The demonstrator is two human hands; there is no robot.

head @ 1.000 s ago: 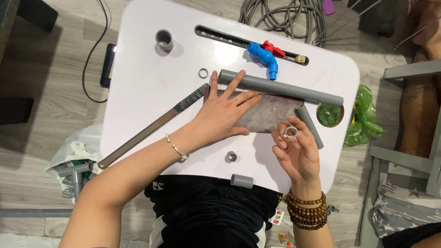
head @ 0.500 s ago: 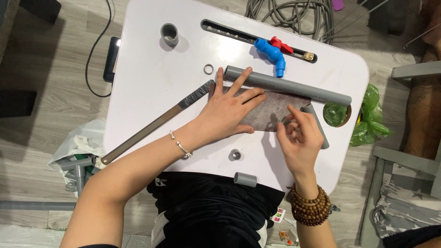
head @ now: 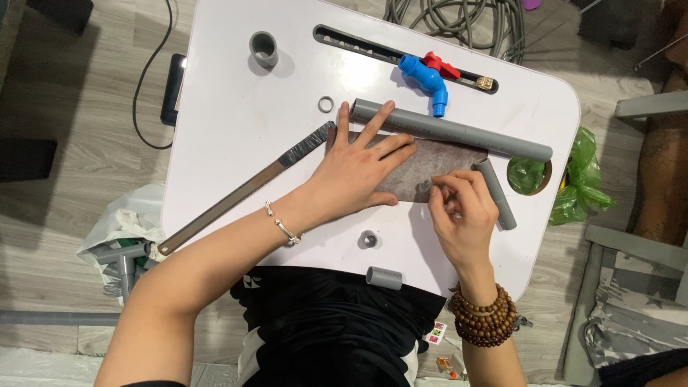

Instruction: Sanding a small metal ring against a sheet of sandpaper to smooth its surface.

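1. The left hand (head: 358, 168) lies flat with fingers spread, pressing a dark grey sheet (head: 437, 168) onto the white table (head: 236, 136).
2. The right hand (head: 462, 211) has its fingertips pinched together at the sheet's near edge, apparently on a small ring, too hidden to be sure.
3. The sheet's long axis runs left to right, alongside a long grey pipe (head: 451, 130) just beyond it.
4. The right hand sits nearer the sheet's right end.

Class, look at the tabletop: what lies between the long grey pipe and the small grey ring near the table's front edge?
In the head view, the grey abrasive sheet lies between the long grey pipe and the small grey ring, with the left hand pressed flat on it.
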